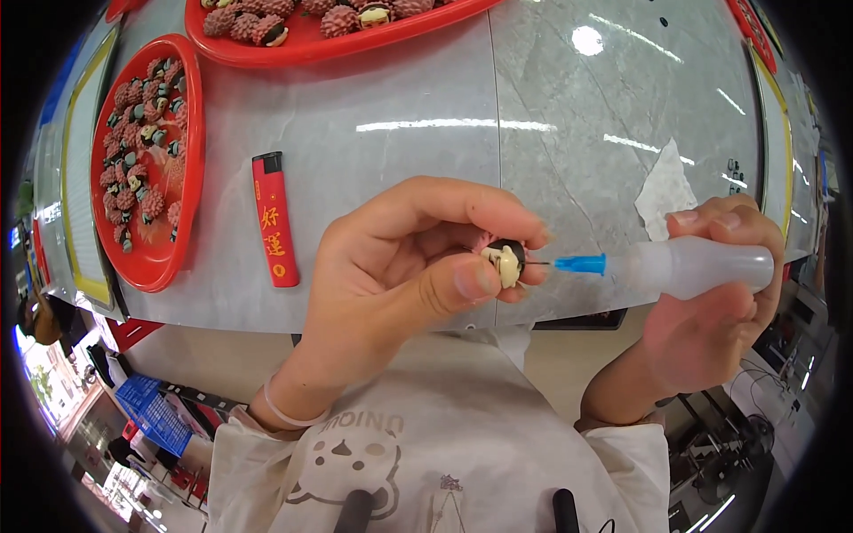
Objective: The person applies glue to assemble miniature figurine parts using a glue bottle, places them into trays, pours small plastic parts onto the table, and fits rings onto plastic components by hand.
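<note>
Between the thumb and fingers of my left hand (378,266) is a small figurine (506,263) with a cream-coloured face, black hair and a bit of pink behind it. My right hand (697,342) grips a translucent white squeeze bottle (711,268), held sideways with its nozzle toward the left. A thin metal needle runs out of the bottle's blue tip (582,264) and reaches the figurine's dark hair edge. Whether the needle touches the surface or sits just off it, I cannot tell. My left fingers hide part of the figurine.
A red lighter (275,226) with a black top lies left of my hands. Red trays, one at the left (197,169) and one at the far side (329,59), hold many similar pink and black figurines. A torn white tissue (666,191) lies beyond my right hand.
</note>
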Available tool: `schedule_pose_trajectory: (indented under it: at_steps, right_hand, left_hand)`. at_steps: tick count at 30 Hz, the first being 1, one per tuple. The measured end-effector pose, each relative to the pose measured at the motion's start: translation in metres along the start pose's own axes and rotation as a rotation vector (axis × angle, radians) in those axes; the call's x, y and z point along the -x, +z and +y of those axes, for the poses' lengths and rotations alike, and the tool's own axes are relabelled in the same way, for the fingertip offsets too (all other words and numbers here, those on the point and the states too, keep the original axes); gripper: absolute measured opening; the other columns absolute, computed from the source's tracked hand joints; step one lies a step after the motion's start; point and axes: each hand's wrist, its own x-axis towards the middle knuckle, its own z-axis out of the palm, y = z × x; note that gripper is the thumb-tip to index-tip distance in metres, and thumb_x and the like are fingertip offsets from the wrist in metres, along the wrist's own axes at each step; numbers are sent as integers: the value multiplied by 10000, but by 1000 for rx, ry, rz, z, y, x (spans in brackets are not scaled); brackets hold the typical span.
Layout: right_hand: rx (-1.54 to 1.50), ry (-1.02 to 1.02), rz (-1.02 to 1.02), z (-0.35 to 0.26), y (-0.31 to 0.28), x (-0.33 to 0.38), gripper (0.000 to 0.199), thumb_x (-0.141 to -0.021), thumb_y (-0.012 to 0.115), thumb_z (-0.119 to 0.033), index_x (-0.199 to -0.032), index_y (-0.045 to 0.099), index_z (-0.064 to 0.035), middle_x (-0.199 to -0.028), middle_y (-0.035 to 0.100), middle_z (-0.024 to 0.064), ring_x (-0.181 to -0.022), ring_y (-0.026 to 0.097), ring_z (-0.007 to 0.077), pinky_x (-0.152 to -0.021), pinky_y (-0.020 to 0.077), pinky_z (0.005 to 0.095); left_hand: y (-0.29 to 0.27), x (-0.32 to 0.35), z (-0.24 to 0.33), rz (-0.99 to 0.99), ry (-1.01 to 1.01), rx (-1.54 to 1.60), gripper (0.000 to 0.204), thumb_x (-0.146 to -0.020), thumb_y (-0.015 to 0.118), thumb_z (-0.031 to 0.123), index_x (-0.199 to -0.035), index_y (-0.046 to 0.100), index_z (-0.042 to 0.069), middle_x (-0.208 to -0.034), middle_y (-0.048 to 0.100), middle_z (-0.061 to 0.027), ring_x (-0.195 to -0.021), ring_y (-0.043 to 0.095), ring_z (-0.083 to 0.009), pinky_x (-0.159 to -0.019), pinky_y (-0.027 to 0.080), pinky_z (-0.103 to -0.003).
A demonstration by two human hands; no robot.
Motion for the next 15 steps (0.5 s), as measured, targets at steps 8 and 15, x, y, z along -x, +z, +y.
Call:
schedule_pose_trajectory:
  at_steps: [8,15]
  right_hand:
    - [243,-196,12,-12,5,6,449,-778,579,-369,-950,492,37,-816,541,166,-684,458,163,-598,379,256]
    - [422,-304,124,-17,15,9,439,-772,583,-373,-953,501,18,-793,562,152,-582,419,132,-478,321,223]
  left_hand:
    - [2,-1,-2,25,26,-30,340,-781,629,266,-950,507,-3,-899,535,-152,-751,586,-181,-585,471,-221]
    - [1,-1,-2,47,33,-17,332,-782,630,258,-947,504,0,-893,534,-145,-752,586,-179,-583,466,-216]
